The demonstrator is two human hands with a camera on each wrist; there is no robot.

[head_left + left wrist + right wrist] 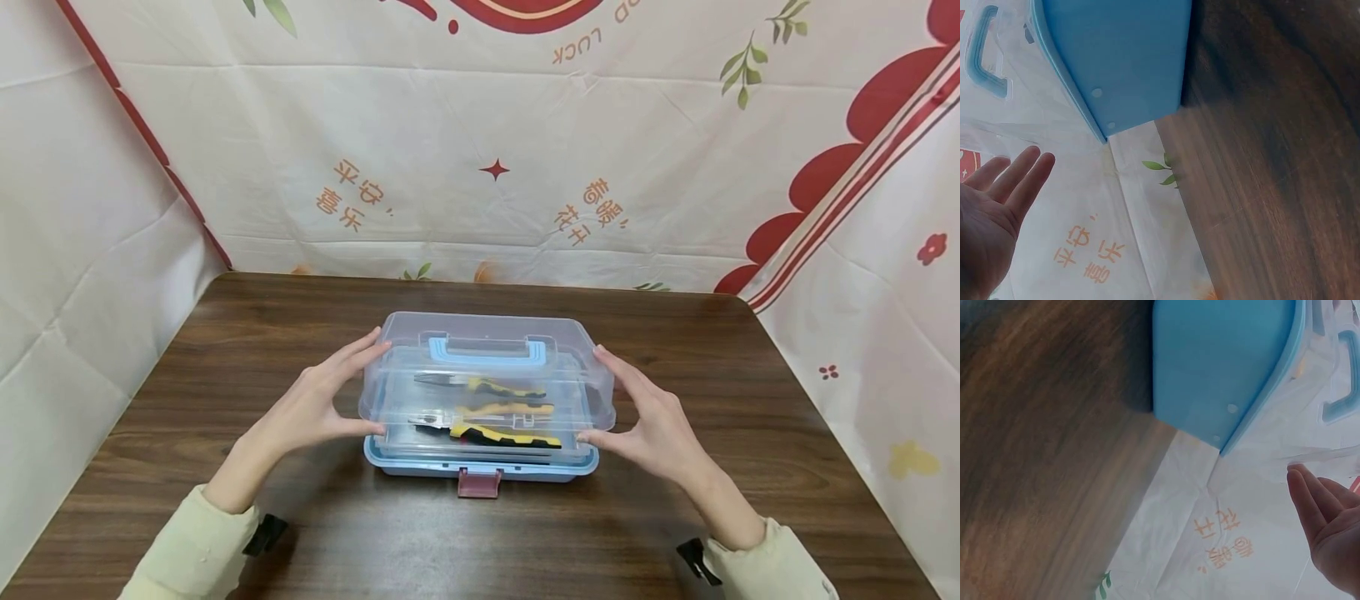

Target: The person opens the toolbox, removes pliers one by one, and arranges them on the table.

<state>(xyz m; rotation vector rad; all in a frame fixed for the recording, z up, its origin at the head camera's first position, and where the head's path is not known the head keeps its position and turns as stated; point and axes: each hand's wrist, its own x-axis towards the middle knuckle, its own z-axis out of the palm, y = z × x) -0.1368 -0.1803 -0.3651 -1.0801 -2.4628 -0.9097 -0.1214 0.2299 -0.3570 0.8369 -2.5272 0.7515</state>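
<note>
A toolbox with a light blue base [420, 468] sits on the table, its clear lid [487, 323] raised and tilted over it. A light blue handle [487, 358] is set in the lid. Through the clear plastic, needle-nose pliers [510, 389] and combination pliers [506, 437] with yellow and black grips show. My left hand [315, 404] holds the lid's left end, fingers toward the back and thumb at the front. At the other end, my right hand [656, 421] grips it likewise. Both thumbs are out of sight in the wrist views.
A reddish-brown latch [478, 483] hangs at the base's front. Dark wood grain covers the table [300, 542]. Behind it hangs a white printed cloth [450, 125], which also rises at both sides. Black straps [265, 534] show at both wrists.
</note>
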